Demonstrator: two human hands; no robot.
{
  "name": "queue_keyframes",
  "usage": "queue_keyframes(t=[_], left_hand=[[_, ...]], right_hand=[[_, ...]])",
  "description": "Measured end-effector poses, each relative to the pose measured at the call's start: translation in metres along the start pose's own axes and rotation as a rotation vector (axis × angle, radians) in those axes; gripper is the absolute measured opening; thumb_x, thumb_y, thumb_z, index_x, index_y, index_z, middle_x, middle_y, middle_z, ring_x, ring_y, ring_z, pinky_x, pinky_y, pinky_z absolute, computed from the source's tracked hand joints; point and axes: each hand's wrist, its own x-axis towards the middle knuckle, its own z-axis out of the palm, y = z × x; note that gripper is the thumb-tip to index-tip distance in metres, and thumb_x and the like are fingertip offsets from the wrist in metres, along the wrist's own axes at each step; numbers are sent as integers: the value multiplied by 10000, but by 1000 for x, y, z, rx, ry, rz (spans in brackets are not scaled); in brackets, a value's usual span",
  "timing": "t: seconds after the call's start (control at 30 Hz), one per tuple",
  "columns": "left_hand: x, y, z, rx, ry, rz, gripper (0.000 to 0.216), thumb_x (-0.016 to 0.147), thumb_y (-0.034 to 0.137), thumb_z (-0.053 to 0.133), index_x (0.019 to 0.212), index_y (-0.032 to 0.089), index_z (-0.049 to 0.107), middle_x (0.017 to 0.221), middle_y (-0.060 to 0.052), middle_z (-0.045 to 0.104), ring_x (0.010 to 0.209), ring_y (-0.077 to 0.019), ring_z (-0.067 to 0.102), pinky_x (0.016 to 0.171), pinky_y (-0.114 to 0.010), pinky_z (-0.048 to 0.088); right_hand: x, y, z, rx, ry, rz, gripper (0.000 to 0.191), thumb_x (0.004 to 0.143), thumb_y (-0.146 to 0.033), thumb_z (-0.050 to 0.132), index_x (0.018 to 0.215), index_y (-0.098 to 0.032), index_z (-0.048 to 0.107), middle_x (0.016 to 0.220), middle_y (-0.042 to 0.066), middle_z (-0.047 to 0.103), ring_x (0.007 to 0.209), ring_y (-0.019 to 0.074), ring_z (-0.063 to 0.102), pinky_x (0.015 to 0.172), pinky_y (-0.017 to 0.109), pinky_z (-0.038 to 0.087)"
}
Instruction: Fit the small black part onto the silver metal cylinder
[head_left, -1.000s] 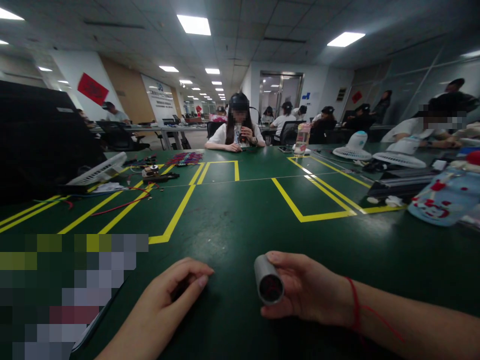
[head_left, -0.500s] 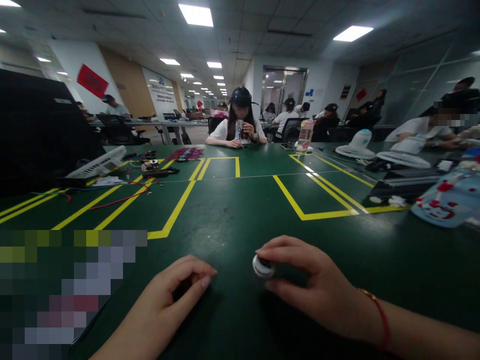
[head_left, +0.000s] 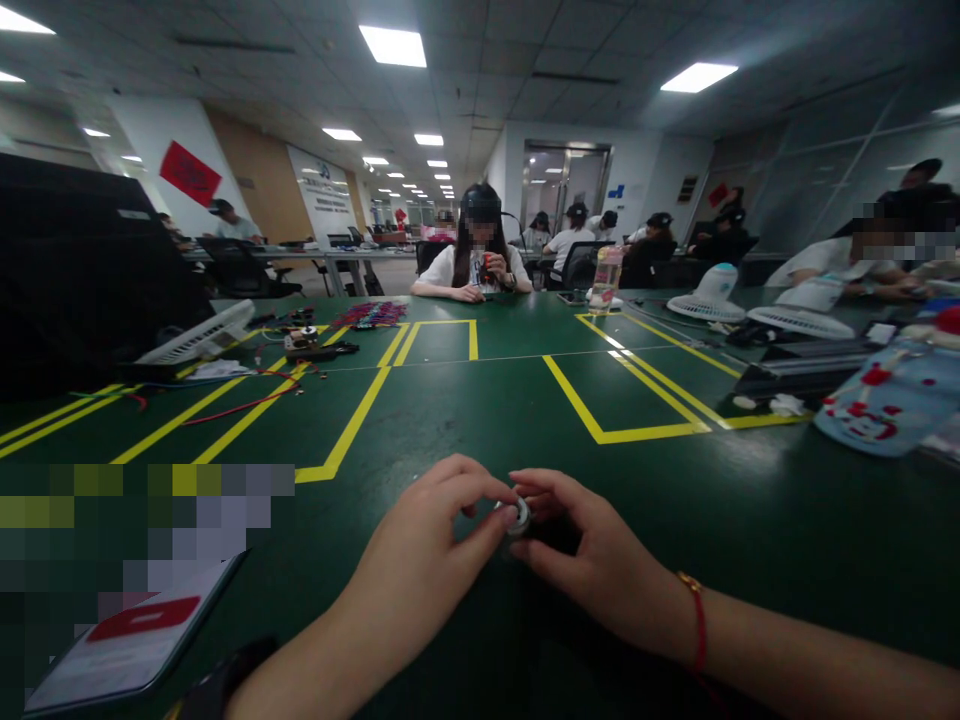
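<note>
A small silver cylinder lies on the green table between my two hands, only its round end showing. My right hand curls around it from the right, thumb and forefinger on it; a red string circles that wrist. My left hand reaches in from the left, its fingertips pinched against the cylinder's end. Most of the cylinder's body is hidden under my right fingers.
A phone-like flat device lies at the near left. Red wires and small parts sit at the far left, desk fans and a patterned bottle at the right. A person sits across the table; others work beyond.
My right hand turned the cylinder down onto the table and moved it forward. My left hand slid right from its resting spot and now pinches the cylinder's end.
</note>
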Motion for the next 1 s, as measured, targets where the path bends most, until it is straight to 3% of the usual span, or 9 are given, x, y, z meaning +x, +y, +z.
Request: queue_keyframes(t=[0.2,0.43,1.0], left_hand=[[-3,-9,-9,-3,83,-54,137,875,270,600,868,253,736,860,-6,660,815,-191,611,715,-290,468],[-10,-29,10,67,-75,-104,112,833,244,651,856,267,757,874,-9,693,849,-213,635,757,-314,481],[-11,-31,18,169,-61,-60,86,839,257,651,868,277,729,907,-11,707,895,-245,618,791,-357,458]], right_hand=[[-2,-4,-5,-97,-9,-3,478,799,-282,638,1262,-262,519,1211,21,557,1053,109,560,954,279,478],[-4,-3,-7,-115,26,-3,432,802,-271,627,1219,-249,518,1158,10,567,1003,91,569,906,244,492],[-5,-3,-5,-123,14,-27,444,790,-244,624,1218,-236,505,1160,22,556,1015,99,553,927,256,472]])
